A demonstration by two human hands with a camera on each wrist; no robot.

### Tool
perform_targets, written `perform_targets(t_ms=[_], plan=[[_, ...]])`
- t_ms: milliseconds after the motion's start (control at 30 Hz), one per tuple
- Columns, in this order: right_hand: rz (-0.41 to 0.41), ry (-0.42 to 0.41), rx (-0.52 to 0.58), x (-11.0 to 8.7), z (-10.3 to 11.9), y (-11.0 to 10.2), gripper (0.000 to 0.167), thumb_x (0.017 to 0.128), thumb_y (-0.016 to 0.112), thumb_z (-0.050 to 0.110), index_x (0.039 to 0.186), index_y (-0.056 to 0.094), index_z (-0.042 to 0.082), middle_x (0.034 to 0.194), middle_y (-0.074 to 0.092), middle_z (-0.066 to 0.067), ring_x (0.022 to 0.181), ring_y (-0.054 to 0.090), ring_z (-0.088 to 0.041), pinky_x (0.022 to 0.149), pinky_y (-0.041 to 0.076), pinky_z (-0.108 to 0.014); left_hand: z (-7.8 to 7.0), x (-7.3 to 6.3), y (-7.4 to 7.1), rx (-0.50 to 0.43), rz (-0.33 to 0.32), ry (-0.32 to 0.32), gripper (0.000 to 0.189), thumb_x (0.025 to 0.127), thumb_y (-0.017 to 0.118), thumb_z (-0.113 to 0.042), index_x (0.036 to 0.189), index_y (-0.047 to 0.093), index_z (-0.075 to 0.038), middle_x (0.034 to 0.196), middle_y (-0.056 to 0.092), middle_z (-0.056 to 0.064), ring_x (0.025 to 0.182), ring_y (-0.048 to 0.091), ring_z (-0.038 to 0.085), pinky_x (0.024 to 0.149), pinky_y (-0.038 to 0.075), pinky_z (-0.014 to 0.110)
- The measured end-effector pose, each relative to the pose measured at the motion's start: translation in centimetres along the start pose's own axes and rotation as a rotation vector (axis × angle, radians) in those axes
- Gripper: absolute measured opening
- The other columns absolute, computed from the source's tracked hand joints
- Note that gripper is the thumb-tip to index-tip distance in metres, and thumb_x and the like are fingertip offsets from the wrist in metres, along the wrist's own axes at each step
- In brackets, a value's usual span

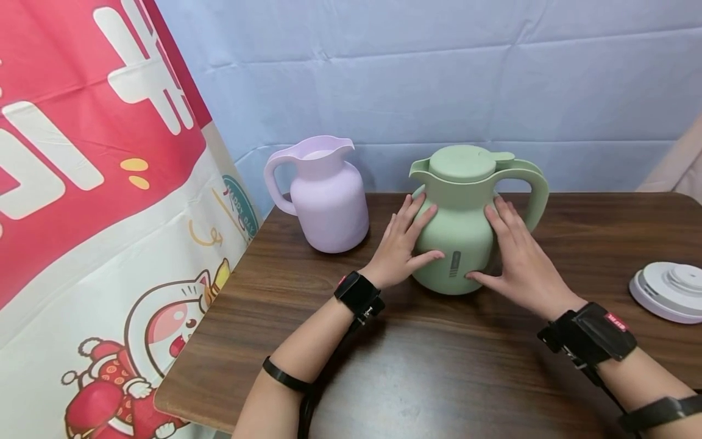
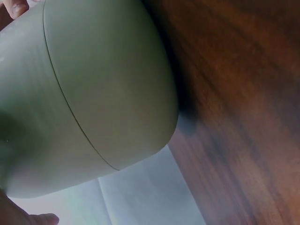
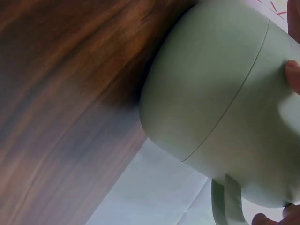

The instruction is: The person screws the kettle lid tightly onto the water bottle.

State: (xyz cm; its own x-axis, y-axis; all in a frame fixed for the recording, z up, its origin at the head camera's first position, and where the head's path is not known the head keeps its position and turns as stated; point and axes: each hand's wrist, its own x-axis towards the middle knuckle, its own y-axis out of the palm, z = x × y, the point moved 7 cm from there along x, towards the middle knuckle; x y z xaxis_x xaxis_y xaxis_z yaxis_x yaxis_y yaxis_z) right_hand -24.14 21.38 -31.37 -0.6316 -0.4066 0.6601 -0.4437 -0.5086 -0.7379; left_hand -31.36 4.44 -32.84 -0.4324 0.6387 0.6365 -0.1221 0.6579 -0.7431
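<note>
Head view: our left hand (image 1: 398,249) and right hand (image 1: 520,257) lie spread wide against either side of the green jug (image 1: 457,222) on the desk (image 1: 439,372), and we should press evenly to keep it upright.

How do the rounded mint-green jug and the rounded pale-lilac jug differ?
The mint-green jug wears a raised round lid; the pale-lilac jug has no such lid. In the head view, the green jug's handle points right, the lilac jug's handle left. Both stand upright on the brown wood-grain table.
</note>
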Motion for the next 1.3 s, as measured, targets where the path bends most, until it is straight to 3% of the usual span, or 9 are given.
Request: perform_targets(t_ms=[67,167,267,433,667,1300], plan=[[0.007,0.014,0.008,0.2,-0.3,0.1,0.101,0.080,0.053,0.061,0.151,0.009,0.003,0.155,0.007,-0.024,0.141,0.008,-0.041,0.110,0.018,-0.054,0.4,0.3,0.1,0.003,0.009,-0.016,0.090,0.084,0.073,-0.034,0.150,0.014,-0.019,0.159,-0.005,0.002,0.144,-0.008,0.023,0.108,0.012,0.061],[0.015,0.034,-0.002,0.5,-0.7,0.3,0.115,0.070,0.082,0.039,0.151,0.008,0.004,0.155,0.005,-0.023,0.140,0.008,-0.042,0.108,0.020,-0.057,0.9,0.8,0.4,0.002,0.021,-0.041,0.089,0.085,0.072,-0.036,0.151,0.014,-0.019,0.159,-0.006,0.000,0.143,-0.009,0.022,0.108,0.013,0.061],[0.022,0.056,-0.015,0.9,-1.2,0.4,0.129,0.057,0.093,0.011,0.152,0.006,0.004,0.156,0.004,-0.022,0.141,0.007,-0.041,0.107,0.021,-0.058,1.4,1.3,0.6,-0.004,0.030,-0.063,0.088,0.087,0.070,-0.036,0.152,0.013,-0.019,0.159,-0.008,-0.001,0.143,-0.011,0.020,0.109,0.012,0.060],[0.041,0.111,-0.011,1.4,-2.2,0.8,0.127,0.059,0.091,0.008,0.152,0.005,0.006,0.156,0.003,-0.020,0.142,0.006,-0.038,0.106,0.021,-0.059,2.0,1.9,1.0,-0.033,0.056,-0.112,0.085,0.089,0.066,-0.037,0.153,0.012,-0.020,0.158,-0.012,-0.003,0.142,-0.014,0.018,0.110,0.009,0.060],[0.051,0.158,0.008,2.1,-3.4,1.6,0.123,0.063,0.090,0.009,0.152,0.005,0.006,0.156,0.003,-0.020,0.142,0.006,-0.037,0.106,0.021,-0.059,3.3,2.5,1.9,-0.050,0.119,-0.210,0.082,0.093,0.059,-0.040,0.153,0.005,-0.029,0.154,-0.021,-0.014,0.140,-0.019,0.011,0.110,0.008,0.059],[0.063,0.199,0.009,4.6,-6.2,3.0,0.120,0.067,0.087,0.009,0.152,0.003,0.005,0.155,0.003,-0.023,0.142,0.005,-0.038,0.109,0.017,-0.057,6.0,4.8,2.4,0.100,0.185,-0.271,0.080,0.095,0.049,-0.050,0.153,-0.003,-0.032,0.154,-0.024,-0.012,0.142,-0.016,0.013,0.109,0.010,0.061]])
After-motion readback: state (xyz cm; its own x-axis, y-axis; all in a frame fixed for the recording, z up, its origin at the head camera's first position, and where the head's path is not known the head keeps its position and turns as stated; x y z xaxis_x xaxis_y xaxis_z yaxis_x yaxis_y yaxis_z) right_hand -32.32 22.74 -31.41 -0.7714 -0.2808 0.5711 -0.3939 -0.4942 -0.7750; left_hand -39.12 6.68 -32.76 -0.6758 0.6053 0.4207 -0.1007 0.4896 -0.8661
